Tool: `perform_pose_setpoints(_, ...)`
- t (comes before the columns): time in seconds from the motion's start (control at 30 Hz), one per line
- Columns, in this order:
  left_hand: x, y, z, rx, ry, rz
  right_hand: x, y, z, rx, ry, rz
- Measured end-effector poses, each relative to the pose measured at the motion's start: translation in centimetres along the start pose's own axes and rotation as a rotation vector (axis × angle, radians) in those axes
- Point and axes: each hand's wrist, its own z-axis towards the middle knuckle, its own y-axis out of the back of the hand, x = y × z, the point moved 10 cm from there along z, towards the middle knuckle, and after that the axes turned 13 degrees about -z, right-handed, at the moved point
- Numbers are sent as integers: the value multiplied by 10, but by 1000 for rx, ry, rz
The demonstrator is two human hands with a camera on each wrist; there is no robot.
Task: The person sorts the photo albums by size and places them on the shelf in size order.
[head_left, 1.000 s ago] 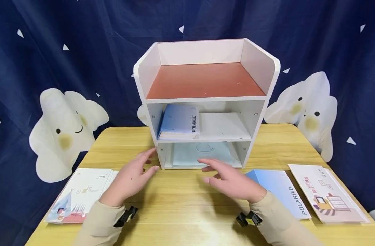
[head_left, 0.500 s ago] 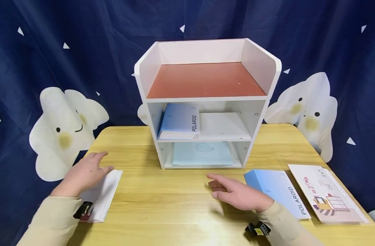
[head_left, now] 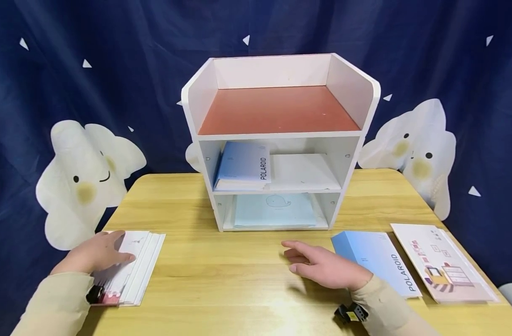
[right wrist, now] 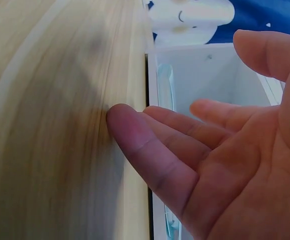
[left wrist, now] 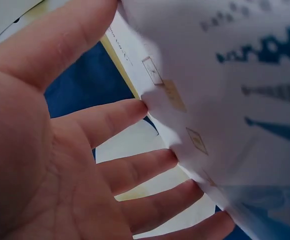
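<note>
At the left of the table my left hand point(head_left: 91, 254) is over a stack of illustrated white booklets point(head_left: 143, 268). In the left wrist view its spread, fairly straight fingers point(left wrist: 135, 170) meet the long edge of the top booklet. The thumb reaches over the cover. My right hand point(head_left: 325, 267) hovers above the table with relaxed fingers, holding nothing. It is left of a blue box-like item marked POLAROID point(head_left: 377, 261), in front of the white shelf unit point(head_left: 277, 136). The right wrist view shows its loosely bent fingers point(right wrist: 155, 150) near the tabletop.
A similar blue POLAROID item point(head_left: 245, 163) lies on the middle shelf. Beneath it, a pale blue item with a whale drawing point(head_left: 277, 214) fills the bottom shelf. Another illustrated booklet point(head_left: 446, 266) lies at the table's right edge. A dark blue curtain point(head_left: 163, 93) hangs behind.
My left hand has left the shelf's side, moved left and lowered onto the booklet stack. The right hand has drawn back slightly from the shelf, toward the right.
</note>
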Motion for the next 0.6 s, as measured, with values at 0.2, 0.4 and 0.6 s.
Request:
perform_pose_setpoints(0.2, 0, 0, -5, 1, 19, 47, 2, 0, 0, 12, 2, 0)
perform_pose_setpoints(0.4, 4, -4, -7, 39, 40, 39, 3, 0, 2, 12, 19, -1)
perform_pose_setpoints(0.6, -10, -11, -6, 38, 14, 45, -2, 0, 1, 17, 15, 12)
